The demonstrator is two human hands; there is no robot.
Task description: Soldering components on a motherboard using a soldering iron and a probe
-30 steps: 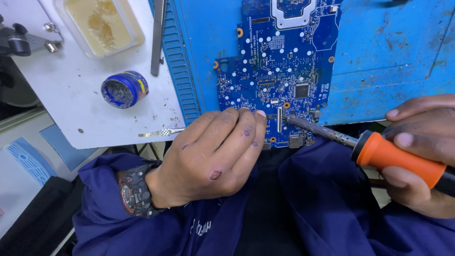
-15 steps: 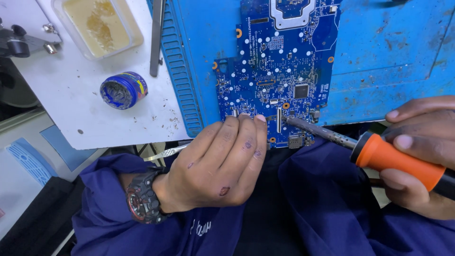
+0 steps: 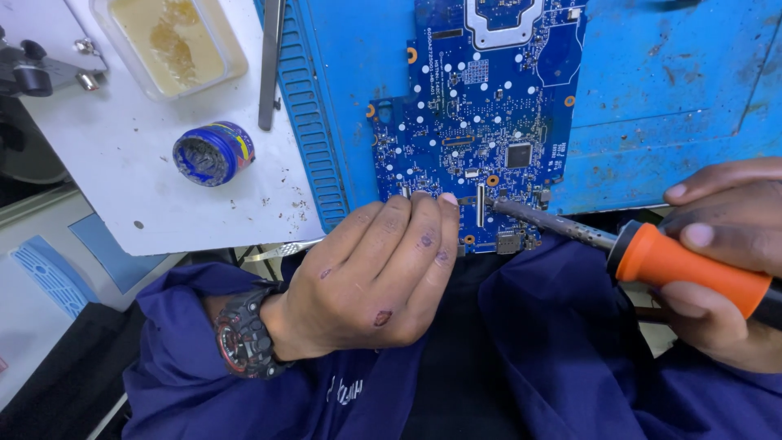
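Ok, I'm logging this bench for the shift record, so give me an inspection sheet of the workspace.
Surface: blue mat, scuffed; white board beside it, with specks.
Job's things: blue circuit board flat on the mat; soldering iron, orange handle, its tip at the board's lower edge.
Clutter: blue tin, open; clear tray with yellowish residue; metal tool on the white board; tweezers tip showing behind the left hand.
Grips: left hand, fingertips on the board's lower edge; right hand wrapped round the iron's handle.
Cables: nothing seen.
Surroundings: dark blue sleeves, wristwatch, grey equipment at left.
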